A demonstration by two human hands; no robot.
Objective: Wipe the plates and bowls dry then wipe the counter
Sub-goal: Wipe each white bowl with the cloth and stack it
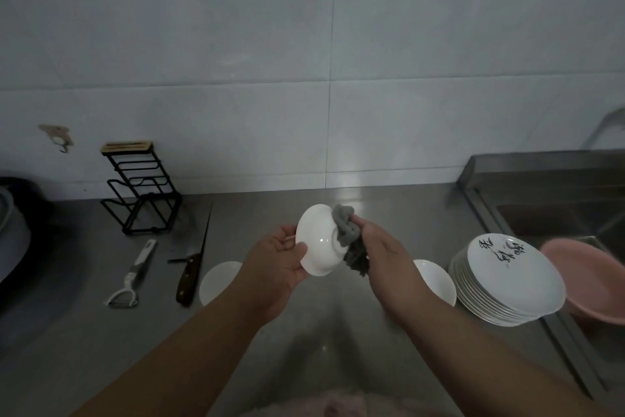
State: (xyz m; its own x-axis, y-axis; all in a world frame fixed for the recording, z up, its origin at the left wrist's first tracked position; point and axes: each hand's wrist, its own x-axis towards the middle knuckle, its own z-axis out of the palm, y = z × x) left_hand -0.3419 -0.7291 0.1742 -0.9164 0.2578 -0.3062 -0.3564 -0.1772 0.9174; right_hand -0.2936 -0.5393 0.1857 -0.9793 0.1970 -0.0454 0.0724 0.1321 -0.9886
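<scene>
My left hand grips a small white bowl by its rim, tilted on its side above the steel counter, its underside facing right. My right hand holds a bunched grey cloth pressed against the bowl's base. One white bowl stands on the counter under my left wrist, another beside my right forearm. A stack of several white plates with black lettering on the top one sits at the right.
A pink basin leans in the sink at the far right. On the left lie a knife, a peeler and a black wire rack by the tiled wall. A dark pot edge is far left.
</scene>
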